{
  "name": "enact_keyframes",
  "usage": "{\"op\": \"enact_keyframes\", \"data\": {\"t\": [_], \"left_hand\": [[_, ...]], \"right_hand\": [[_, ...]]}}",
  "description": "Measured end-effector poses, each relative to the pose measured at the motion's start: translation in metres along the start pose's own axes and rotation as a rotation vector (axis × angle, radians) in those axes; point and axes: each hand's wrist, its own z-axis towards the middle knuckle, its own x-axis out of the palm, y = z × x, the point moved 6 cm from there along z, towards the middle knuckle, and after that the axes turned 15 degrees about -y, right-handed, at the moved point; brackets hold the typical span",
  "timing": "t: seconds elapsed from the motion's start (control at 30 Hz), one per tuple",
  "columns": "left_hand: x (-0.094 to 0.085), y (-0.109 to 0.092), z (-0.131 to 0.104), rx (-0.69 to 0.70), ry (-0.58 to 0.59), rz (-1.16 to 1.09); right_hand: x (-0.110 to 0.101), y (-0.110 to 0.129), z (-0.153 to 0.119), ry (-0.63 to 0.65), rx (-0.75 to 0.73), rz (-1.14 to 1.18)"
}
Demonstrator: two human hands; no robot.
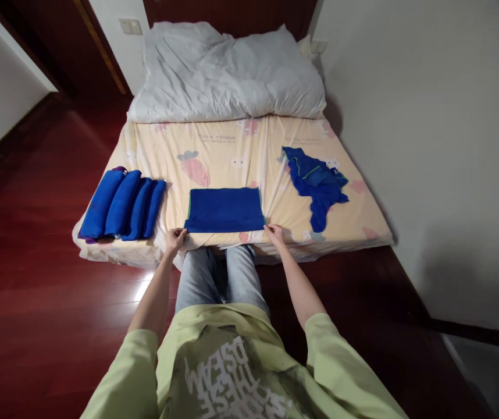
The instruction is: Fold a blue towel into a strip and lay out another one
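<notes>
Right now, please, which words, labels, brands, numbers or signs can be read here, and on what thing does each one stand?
Yellow-green short-sleeved shirt: large pale letters seem to read "DSEAM" and "THESE"; uncertain, and the rest is unclear.
Pale yellow printed fabric bedsheet: two patches of print toward the far end, too small to read.
Blue rectangular cloth with green edging: no text visible.

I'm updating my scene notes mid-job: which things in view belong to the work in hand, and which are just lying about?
Part of the work:
flat blue cloth, near corners in the left hand and right hand
blue cloth rolls, probably
crumpled blue pile, probably
bed, as work surface

Just there, it seems:
white bedding
wall plates
</notes>
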Motion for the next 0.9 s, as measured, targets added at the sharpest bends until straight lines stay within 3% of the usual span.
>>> {"op": "enact_keyframes", "data": {"t": [0.3, 0.43, 0.73, 0.9], "left_hand": [[-0.001, -0.001, 0.001, -0.230, 0.061, -0.305], [-0.001, 0.003, -0.002, -0.259, 0.025, -0.260], [0.007, 0.000, 0.008, -0.384, 0.074, -0.276], [0.010, -0.003, 0.011, -0.396, 0.016, -0.332]], "right_hand": [[-0.006, 0.009, -0.004, -0.034, 0.001, 0.033], [-0.005, 0.012, -0.005, -0.040, 0.002, 0.021], [0.001, 0.005, -0.001, -0.005, 0.104, 0.048], [0.006, 0.001, 0.001, -0.022, 0.122, 0.078]]}}
